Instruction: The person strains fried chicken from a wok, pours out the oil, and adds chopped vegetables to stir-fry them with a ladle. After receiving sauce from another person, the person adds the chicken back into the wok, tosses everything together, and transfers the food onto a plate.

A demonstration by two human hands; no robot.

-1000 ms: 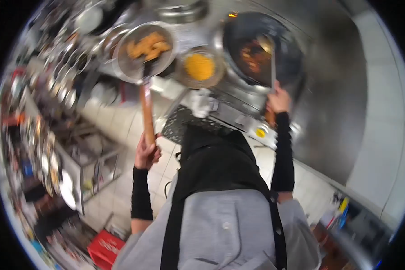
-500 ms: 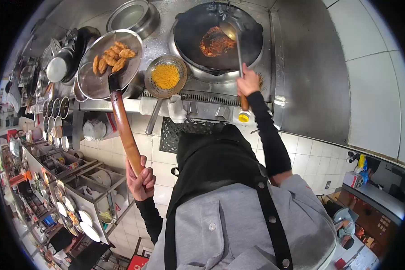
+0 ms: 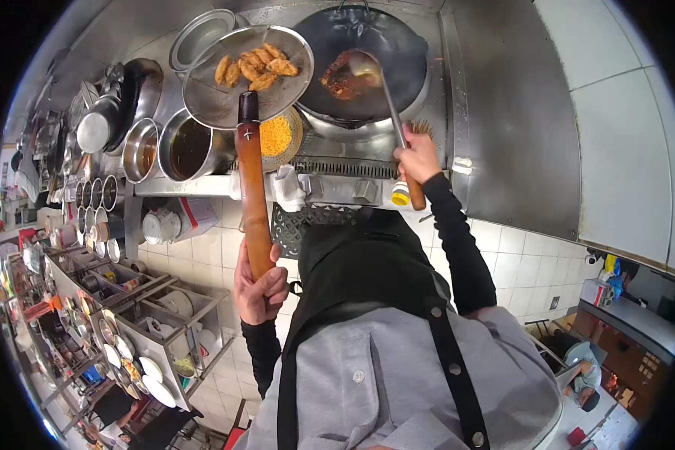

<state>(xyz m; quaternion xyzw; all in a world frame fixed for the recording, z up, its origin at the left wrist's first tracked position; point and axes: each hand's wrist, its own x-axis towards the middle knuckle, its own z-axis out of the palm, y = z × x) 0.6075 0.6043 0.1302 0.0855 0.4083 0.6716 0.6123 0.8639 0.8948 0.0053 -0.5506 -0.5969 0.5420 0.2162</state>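
My left hand (image 3: 261, 289) is wrapped round the wooden handle of a large strainer (image 3: 202, 101). Several golden-brown fried pieces (image 3: 259, 67) lie in its bowl, which hangs over the stove just left of the wok. In my right hand (image 3: 418, 159) is a long ladle (image 3: 391, 101) with a wooden grip. The ladle's bowl dips into dark red sauce (image 3: 339, 81) in the black wok (image 3: 405, 52). Partly covered by the strainer, a perforated skimmer (image 3: 298, 139) holds yellow crumbs (image 3: 275, 136).
A pot of dark liquid (image 3: 190, 150) and a smaller metal pot (image 3: 141, 154) stand left on the stove. A metal basin (image 3: 202, 34) sits behind the strainer. A yellow-lidded jar (image 3: 400, 195) is by the front edge. Another person (image 3: 583, 375) is at far right.
My left hand has carried the strainer with the fried pieces rightward toward the wok, uncovering the pots at left. The ladle has shifted slightly left and down within the sauce.
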